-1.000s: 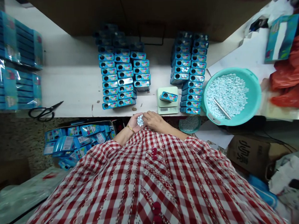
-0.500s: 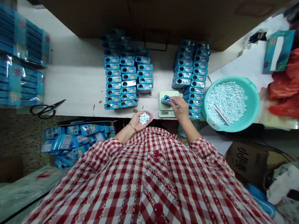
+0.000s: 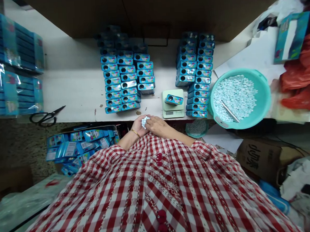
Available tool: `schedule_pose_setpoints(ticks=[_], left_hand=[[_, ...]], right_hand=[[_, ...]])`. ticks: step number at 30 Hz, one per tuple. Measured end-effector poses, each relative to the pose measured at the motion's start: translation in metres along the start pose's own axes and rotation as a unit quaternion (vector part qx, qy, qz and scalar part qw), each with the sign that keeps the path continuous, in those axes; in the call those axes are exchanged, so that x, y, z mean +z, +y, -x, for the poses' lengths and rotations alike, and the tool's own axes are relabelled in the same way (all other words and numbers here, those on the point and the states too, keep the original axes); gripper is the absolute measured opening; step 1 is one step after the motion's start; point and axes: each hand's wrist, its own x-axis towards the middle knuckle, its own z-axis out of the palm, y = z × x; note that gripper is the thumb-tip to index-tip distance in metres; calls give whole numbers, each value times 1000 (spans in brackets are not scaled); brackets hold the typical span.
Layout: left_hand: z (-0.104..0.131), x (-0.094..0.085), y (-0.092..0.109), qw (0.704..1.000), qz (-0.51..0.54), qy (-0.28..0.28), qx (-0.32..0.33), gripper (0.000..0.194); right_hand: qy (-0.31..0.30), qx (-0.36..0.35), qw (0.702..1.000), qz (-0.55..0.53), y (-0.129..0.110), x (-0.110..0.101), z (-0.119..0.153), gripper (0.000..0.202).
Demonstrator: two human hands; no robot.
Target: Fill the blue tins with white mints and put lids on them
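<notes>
Cupped near the table's front edge, my left hand [image 3: 138, 126] holds a small heap of pale blue balls [image 3: 145, 122]. My right hand [image 3: 157, 126] reaches over that palm, its fingertips at the balls; its fingers are bent, and what they pinch is hidden. On the small pale green scale [image 3: 173, 113] lies one blue tin [image 3: 174, 99] with a dark round hole at its left end. Rows of similar tins stand left [image 3: 128, 77] and right [image 3: 196, 93] of the scale, some with balls on top.
A turquoise basin [image 3: 264, 105] of balls with a metal tube [image 3: 230, 112] stands at the right. Black scissors [image 3: 47, 116] lie at the left table edge. Below them is a box of blue packs [image 3: 68, 148]. A large brown carton [image 3: 139, 13] overhangs the back.
My right hand has let go of the tin, leaving it on the scale, and has moved left to the balls in my left palm. The view has shifted slightly.
</notes>
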Motion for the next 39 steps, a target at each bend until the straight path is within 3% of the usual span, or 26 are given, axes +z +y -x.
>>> schedule_pose_setpoints(ticks=[9, 15, 18, 21, 23, 29, 34, 39], left_hand=[[0, 1, -2, 1000, 12, -6, -22, 28], [-2, 1, -1, 1000, -1, 0, -16, 26], [-2, 0, 0, 1000, -2, -4, -15, 24], [-2, 1, 0, 1000, 1, -8, -19, 22], [-2, 2, 0, 1000, 4, -7, -15, 21], [2, 4, 2, 1000, 12, 3, -1, 23], [2, -3, 8, 999, 28, 6, 18, 21], [6, -11, 14, 998, 46, 17, 31, 21]], right_hand=[[23, 19, 999, -41, 10, 14, 7, 18], [109, 41, 993, -30, 18, 6, 19, 23], [189, 81, 978, -36, 36, -8, 28, 25], [282, 163, 944, -47, 67, -18, 36, 25], [308, 205, 927, -55, 89, -20, 41, 23], [292, 273, 914, -64, 126, -15, 61, 35], [205, 282, 936, -56, 133, -10, 69, 61], [159, 275, 948, -32, 130, -12, 60, 43]])
